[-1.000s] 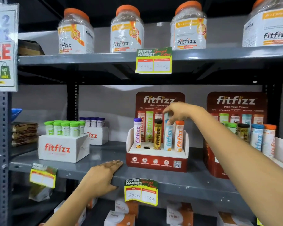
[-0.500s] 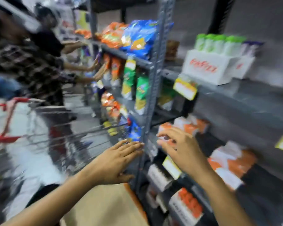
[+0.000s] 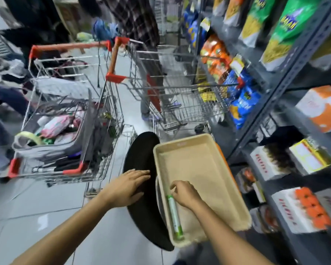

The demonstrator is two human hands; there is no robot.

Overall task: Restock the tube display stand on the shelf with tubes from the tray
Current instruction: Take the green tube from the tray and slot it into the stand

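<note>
A beige tray [image 3: 182, 143] rests on a round black stool [image 3: 141, 150] low in the head view. One white tube with green ends [image 3: 175, 217] lies along the tray's left wall. My right hand [image 3: 185, 194] reaches into the tray, its fingertips closed around the tube's upper end, while the tube still lies on the tray floor. My left hand [image 3: 126, 185] lies flat on the stool seat, fingers spread, just left of the tray. The tube display stand is out of view.
Two wire shopping carts stand on the aisle floor, one loaded [image 3: 65, 119] on the left, one [image 3: 180, 96] ahead. A grey shelf rack [image 3: 275, 88] with snack bags and white-and-orange boxes [image 3: 302, 211] runs along the right. A person in a plaid shirt [image 3: 134, 18] stands beyond the carts.
My view swung from the shelf display down and left to the tray. My right hand left the stand and came down onto the tube. My left hand moved from the shelf edge to the stool.
</note>
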